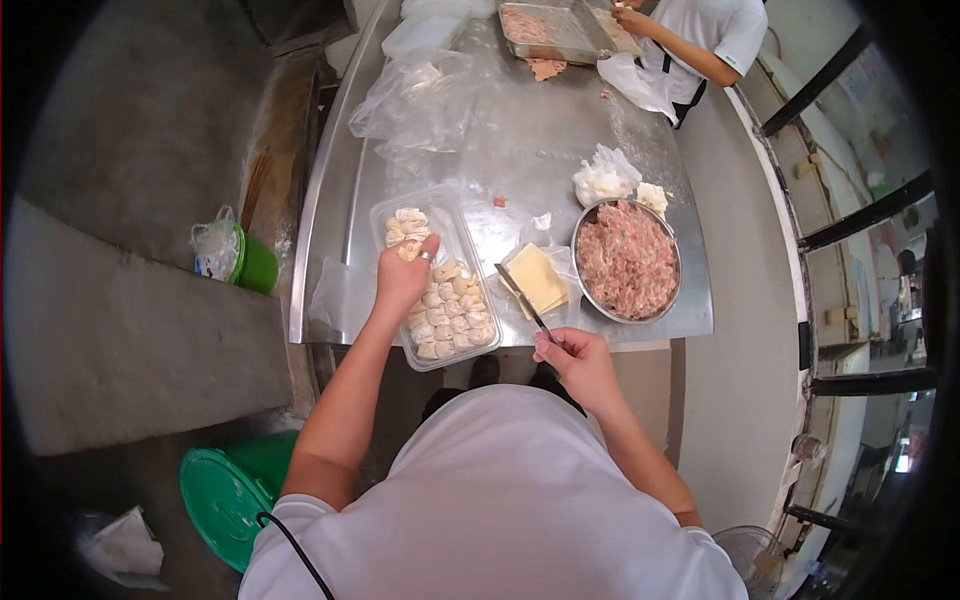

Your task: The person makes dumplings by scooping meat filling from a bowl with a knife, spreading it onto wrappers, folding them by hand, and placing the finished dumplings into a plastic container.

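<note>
A clear plastic tray (pixel 428 364) of wontons (pixel 452 318) lies at the table's front edge, with the wontons packed close in rows. My left hand (pixel 402 278) is over the tray's middle, its fingers closed around a wonton (pixel 408 251); a ring shows on one finger. In my right hand (pixel 577 365) I grip a thin dark filling knife (pixel 524 300) by its end. Its blade crosses a stack of square yellow wonton wrappers (pixel 541 278). To the right of the wrappers stands a round metal bowl (pixel 603 313) heaped with pink minced meat (pixel 627 258).
Crumpled plastic bags (pixel 418 95) lie on the steel table (pixel 530 165), with another white bag (pixel 606 175) behind the bowl. Across the table a person (pixel 715 40) works beside a metal tray (pixel 570 45). Green buckets (pixel 258 262) stand on the left.
</note>
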Demonstrator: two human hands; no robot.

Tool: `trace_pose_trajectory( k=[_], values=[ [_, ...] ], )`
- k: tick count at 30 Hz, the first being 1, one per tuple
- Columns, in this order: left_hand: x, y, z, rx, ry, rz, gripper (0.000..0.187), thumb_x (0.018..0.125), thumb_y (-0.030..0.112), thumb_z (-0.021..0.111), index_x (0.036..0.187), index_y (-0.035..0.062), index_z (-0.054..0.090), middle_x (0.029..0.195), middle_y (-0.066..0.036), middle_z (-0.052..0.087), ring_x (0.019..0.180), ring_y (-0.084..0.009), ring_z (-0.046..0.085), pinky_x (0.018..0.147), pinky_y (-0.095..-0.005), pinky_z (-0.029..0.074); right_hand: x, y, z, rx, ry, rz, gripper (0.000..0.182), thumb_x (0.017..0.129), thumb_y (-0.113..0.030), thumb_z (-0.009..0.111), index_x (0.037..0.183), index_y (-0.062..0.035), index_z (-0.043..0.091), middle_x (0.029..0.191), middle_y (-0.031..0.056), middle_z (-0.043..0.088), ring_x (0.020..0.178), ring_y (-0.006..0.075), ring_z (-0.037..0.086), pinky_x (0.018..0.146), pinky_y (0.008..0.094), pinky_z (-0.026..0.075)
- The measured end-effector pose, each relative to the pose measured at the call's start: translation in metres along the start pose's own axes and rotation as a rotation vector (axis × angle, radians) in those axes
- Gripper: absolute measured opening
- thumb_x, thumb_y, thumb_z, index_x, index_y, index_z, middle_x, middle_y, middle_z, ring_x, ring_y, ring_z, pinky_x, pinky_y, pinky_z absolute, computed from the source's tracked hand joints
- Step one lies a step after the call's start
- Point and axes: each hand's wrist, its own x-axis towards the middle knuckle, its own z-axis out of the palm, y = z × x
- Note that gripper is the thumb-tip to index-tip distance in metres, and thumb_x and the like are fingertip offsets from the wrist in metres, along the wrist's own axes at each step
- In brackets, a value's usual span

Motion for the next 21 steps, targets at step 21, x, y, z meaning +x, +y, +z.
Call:
trace_pose_trajectory(
  k=[21],
  values=[
    [0.019, 0.018, 0.034, 0.936, -0.377, 0.153, 0.039, 0.087, 0.033, 0.075, 0.113, 0.0036, 0.075, 0.107, -0.023, 0.071, 0.101, -0.0364, 0.069, 0.091, -0.0425, 0.053, 0.02, 0.01, -0.03, 0.026, 0.042, -0.009, 0.015, 0.097, -0.009, 0.067, 0.104, 0.0027, 0.073, 0.08, 0.001, 0.07, 0.072, 0.005, 0.06, 0.066, 0.0215, 0.046]
  ],
)
